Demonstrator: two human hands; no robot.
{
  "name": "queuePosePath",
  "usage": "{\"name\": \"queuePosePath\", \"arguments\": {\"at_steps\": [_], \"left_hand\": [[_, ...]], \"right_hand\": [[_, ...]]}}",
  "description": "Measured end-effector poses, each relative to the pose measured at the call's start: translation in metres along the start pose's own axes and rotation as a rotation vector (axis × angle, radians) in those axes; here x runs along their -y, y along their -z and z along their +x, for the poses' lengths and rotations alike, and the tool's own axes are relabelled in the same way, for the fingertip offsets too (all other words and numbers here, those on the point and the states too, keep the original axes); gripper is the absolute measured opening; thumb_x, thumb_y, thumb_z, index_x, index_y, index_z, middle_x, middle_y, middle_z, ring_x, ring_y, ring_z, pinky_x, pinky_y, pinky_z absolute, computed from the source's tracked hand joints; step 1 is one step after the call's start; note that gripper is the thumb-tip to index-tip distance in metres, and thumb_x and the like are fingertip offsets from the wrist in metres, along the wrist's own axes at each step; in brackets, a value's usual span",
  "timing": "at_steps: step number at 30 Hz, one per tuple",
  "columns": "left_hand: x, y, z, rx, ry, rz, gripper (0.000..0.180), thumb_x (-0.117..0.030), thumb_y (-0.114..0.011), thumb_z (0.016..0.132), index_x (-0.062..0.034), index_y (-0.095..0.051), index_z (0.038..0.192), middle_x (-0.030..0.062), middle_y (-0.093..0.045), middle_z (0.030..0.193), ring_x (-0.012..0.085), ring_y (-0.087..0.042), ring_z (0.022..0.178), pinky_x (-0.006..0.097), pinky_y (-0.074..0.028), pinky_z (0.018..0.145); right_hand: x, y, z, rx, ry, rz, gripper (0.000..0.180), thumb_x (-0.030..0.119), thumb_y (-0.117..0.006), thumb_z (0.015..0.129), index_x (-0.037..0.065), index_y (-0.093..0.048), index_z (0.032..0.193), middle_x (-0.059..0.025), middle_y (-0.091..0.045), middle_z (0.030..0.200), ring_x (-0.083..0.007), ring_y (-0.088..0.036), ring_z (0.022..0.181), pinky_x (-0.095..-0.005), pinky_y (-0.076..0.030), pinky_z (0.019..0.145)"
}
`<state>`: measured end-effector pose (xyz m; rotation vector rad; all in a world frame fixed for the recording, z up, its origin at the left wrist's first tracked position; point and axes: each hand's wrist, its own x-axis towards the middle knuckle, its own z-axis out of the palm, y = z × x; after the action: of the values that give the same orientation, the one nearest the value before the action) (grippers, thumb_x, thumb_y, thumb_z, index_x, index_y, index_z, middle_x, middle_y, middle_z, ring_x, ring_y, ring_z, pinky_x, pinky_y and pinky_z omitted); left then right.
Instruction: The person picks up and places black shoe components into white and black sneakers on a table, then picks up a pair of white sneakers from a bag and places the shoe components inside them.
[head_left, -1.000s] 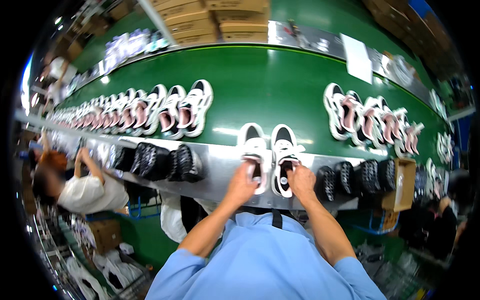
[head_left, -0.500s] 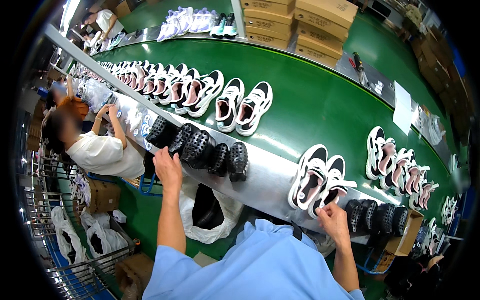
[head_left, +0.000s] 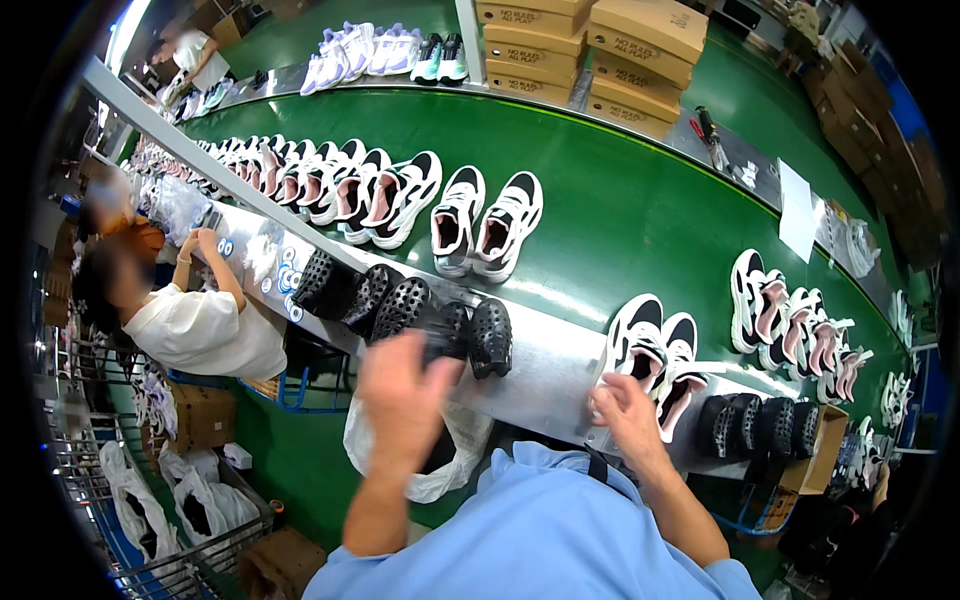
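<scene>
At the steel worktop [head_left: 540, 360]: left hand [head_left: 405, 395], blurred, seemingly closed on black insole [head_left: 445, 330]; right hand [head_left: 625, 405] fingers loosely steady white sneaker [head_left: 635, 345]. Keep that sneaker pinned.

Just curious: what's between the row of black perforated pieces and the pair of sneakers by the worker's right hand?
In the head view, only bare metal shelf separates the black pieces from the sneakers.
</scene>
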<state>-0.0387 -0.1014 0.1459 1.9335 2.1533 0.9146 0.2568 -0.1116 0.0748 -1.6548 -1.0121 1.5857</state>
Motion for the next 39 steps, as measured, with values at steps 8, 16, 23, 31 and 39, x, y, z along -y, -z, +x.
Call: {"name": "queuePosePath", "arguments": {"at_steps": [8, 16, 23, 31, 39], "left_hand": [[-0.077, -0.119, -0.031, 0.632, 0.214, -0.944, 0.060, -0.022, -0.082, 0.090, -0.0007, -0.058, 0.142, 0.0133, -0.059, 0.138, 0.0219, -0.060, 0.123, 0.034, -0.054, 0.093], [-0.132, -0.181, -0.052, 0.660, 0.474, -1.193, 0.024, -0.009, -0.078, 0.090, -0.0001, -0.069, 0.110, 0.0042, -0.070, 0.094, 0.0100, -0.064, 0.080, 0.026, -0.054, 0.072], [-0.149, -0.219, -0.061, 0.675, 0.298, -0.929, 0.036, -0.017, -0.077, 0.093, 0.0000, -0.064, 0.122, 0.0083, -0.069, 0.100, 0.0135, -0.065, 0.087, 0.029, -0.054, 0.078], [-0.124, -0.281, 0.001, 0.625, -0.752, -0.288, 0.022, -0.007, -0.069, 0.087, 0.0027, -0.069, 0.106, 0.0254, -0.067, 0.099, 0.0458, -0.064, 0.092, 0.051, -0.055, 0.083], [-0.112, -0.290, 0.021, 0.866, -0.491, -0.494, 0.017, -0.010, -0.066, 0.097, -0.0017, -0.074, 0.109, 0.0201, -0.075, 0.091, 0.0366, -0.073, 0.084, 0.043, -0.057, 0.076]], "right_hand": [[0.003, 0.043, -0.021, 0.253, -0.230, 0.640, 0.036, 0.014, -0.076, 0.092, 0.003, -0.063, 0.124, -0.0066, -0.071, 0.111, -0.0179, -0.071, 0.099, -0.0358, -0.059, 0.086], [0.000, 0.091, -0.085, -0.168, 0.244, -0.761, 0.071, 0.055, -0.075, 0.090, -0.003, -0.059, 0.128, -0.0277, -0.071, 0.102, -0.0372, -0.072, 0.095, -0.0457, -0.056, 0.082], [-0.028, 0.108, -0.081, -0.115, 0.260, -0.822, 0.058, 0.050, -0.072, 0.094, -0.007, -0.062, 0.098, -0.0276, -0.069, 0.077, -0.0461, -0.070, 0.076, -0.0540, -0.056, 0.070], [-0.012, 0.120, -0.043, -0.137, 0.259, -1.147, 0.036, 0.029, -0.074, 0.090, -0.005, -0.064, 0.094, -0.0221, -0.072, 0.076, -0.0386, -0.074, 0.072, -0.0474, -0.059, 0.065], [-0.088, 0.066, 0.035, -0.444, 0.406, -1.325, 0.050, 0.036, -0.074, 0.093, -0.006, -0.054, 0.111, -0.0185, -0.065, 0.090, -0.0318, -0.073, 0.067, -0.0381, -0.059, 0.055]]}}
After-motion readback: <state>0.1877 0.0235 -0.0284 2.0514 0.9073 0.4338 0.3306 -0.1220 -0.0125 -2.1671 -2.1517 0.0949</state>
